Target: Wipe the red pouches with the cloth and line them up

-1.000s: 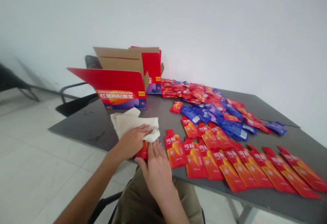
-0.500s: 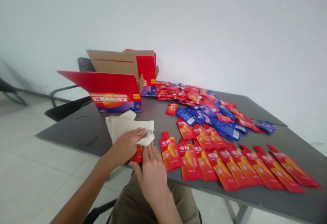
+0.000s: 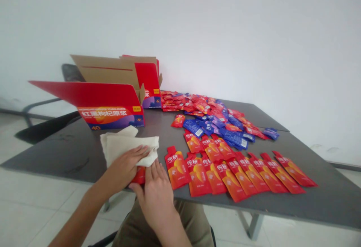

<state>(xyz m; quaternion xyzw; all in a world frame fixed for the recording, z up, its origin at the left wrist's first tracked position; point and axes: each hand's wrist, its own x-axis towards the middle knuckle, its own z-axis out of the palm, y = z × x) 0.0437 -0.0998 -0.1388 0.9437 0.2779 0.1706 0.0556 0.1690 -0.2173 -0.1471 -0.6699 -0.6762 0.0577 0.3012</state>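
A folded cream cloth lies partly over a red pouch at the table's near edge. My left hand presses the cloth down on the pouch's upper part, its fingers bent over the fabric. My right hand lies on the pouch's right side with fingers stretched out together and the thumb at its lower edge. Between the hands only a small red patch of the pouch shows. Just right of my right hand is an upright-printed red pouch, the first of a row laid flat along the table edge.
An open red carton stands at the left, its flap raised, with another carton behind. A heap of red and blue pouches covers the back middle of the grey table. A black chair stands beyond the left edge.
The view has turned slightly right, so cartons, pouches and hands appear further left. Both hands keep nearly the same place on the cloth and pouch.
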